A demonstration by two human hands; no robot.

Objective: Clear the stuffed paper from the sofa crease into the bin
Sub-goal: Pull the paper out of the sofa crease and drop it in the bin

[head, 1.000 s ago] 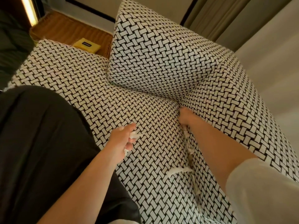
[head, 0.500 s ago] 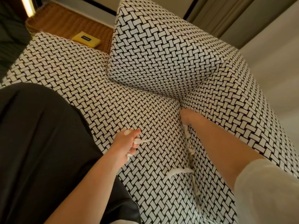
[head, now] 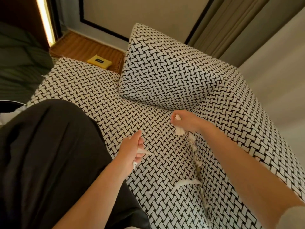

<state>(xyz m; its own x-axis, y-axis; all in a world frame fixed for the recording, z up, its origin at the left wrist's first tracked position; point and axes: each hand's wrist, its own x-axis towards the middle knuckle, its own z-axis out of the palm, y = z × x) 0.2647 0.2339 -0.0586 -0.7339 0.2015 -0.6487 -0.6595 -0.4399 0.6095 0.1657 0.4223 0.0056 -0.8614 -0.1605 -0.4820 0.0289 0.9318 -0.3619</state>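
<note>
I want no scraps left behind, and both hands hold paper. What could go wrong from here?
1. The left hand grips scraps and the right hand a wad; reaching for more may drop some onto the seat cushion.
2. The paper in the crease looks shredded, so pulling could tear it and leave bits wedged.
3. The loose strip on the cushion might be overlooked; no bin is in view.

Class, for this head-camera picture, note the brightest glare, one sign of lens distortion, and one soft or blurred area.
All from the head view: the light strip at top left is blown out; the wide lens tilts and bows the curtain folds; the white sleeve in the lower right corner is soft; the paper in the crease blends into the sofa weave.
</note>
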